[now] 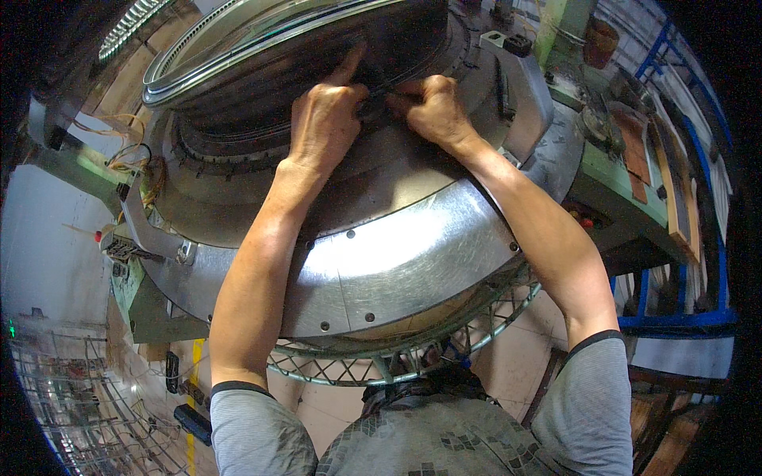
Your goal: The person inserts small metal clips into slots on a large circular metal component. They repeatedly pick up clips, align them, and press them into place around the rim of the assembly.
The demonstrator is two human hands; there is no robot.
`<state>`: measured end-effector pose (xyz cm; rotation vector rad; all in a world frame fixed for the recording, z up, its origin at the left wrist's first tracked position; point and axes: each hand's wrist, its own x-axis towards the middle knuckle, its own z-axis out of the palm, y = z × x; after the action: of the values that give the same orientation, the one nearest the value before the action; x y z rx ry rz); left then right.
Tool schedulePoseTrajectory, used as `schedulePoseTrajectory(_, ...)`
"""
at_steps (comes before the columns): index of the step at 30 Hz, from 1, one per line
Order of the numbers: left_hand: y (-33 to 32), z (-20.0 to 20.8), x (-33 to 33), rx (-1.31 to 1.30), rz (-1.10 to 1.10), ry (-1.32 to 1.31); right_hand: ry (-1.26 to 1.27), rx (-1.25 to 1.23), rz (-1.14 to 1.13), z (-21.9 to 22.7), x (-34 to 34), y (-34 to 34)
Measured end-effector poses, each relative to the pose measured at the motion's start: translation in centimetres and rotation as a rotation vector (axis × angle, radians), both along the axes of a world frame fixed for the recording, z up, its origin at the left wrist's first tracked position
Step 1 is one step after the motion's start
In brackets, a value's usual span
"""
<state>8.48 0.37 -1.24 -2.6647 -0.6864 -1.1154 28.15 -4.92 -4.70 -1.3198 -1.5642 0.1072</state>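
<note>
In front of me stands a large round machine with a dark cylinder wall (246,95) and a polished metal ring plate (381,246) around its base. My left hand (327,119) is at the cylinder's near side. Its index finger stretches up against the dark wall, while the other fingers curl in. Close to its right, my right hand (432,109) has its fingers pinched together at the foot of the wall. Between the hands the area is dark, and whatever the fingertips hold is too small or hidden to name.
A bright metal rim (206,71) tops the cylinder. A curved metal bracket (528,111) rises at the right. Below the plate runs a lattice guard ring (349,371). Orange cables (131,151) hang at the left, and a blue rack (675,317) stands at the right.
</note>
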Motion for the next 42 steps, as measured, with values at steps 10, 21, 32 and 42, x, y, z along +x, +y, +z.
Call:
schedulePoseTrajectory(10, -0.69, 0.33, 0.07, -0.033, 0.045, 0.022, -0.116, -0.018, -0.037, 0.02, 0.13, 0.14)
schedulePoseTrajectory(21, -0.52, 0.3, 0.17, -0.028, 0.02, -0.004, -0.122, -0.059, -0.043, -0.02, 0.26, 0.23)
schedulePoseTrajectory(32, -0.73, 0.42, 0.2, -0.007, 0.057, 0.028, -0.023, 0.035, -0.011, -0.03, -0.03, 0.22)
schedulePoseTrajectory(42, -0.54, 0.41, 0.11, -0.014, 0.034, 0.043, -0.119, -0.066, -0.066, 0.0, 0.22, 0.23)
